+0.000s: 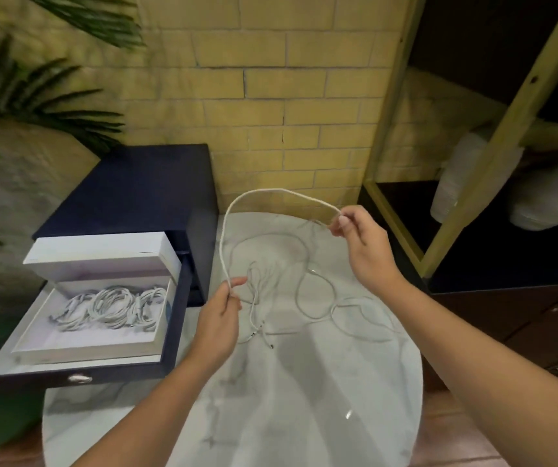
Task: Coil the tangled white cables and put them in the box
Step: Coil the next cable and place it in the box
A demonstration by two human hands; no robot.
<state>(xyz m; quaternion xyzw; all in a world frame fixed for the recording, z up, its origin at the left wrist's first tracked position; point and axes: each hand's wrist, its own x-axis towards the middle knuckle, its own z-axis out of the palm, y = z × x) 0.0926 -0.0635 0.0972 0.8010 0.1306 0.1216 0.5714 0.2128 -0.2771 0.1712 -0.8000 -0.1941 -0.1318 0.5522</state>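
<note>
On the round white marble tabletop (304, 399) lies a tangle of thin white cables (304, 298); the open white cardboard box (51, 348), holding coils, sits left. One raised cable (234, 210) arches between left hand (218, 318) and right hand (362, 244), both pinching it.

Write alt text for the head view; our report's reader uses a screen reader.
The left hand and right hand hold up an arch of white cable above tangled cables on a marble table. At left, coiled cables lie in an open white box.
</note>
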